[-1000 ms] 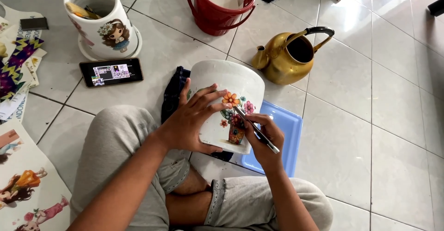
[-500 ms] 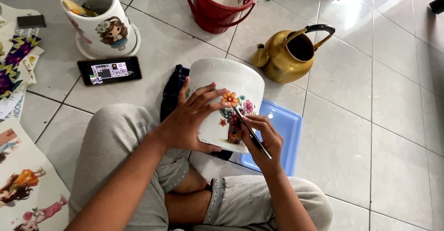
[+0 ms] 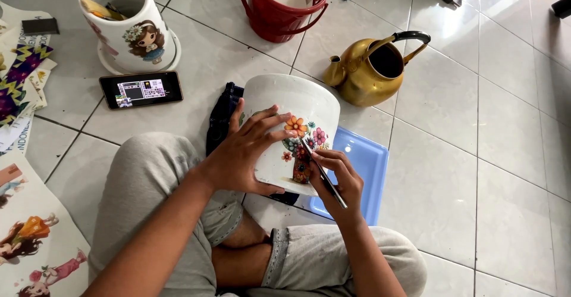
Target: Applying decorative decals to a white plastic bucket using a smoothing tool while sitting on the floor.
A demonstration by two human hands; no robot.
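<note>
Floor-side, pot under left hand

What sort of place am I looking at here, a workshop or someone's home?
Most likely a home floor used as a craft spot: the person sits cross-legged on pale floor tiles, with a brass kettle, a red bucket and picture sheets around the white pot being decorated.
</note>
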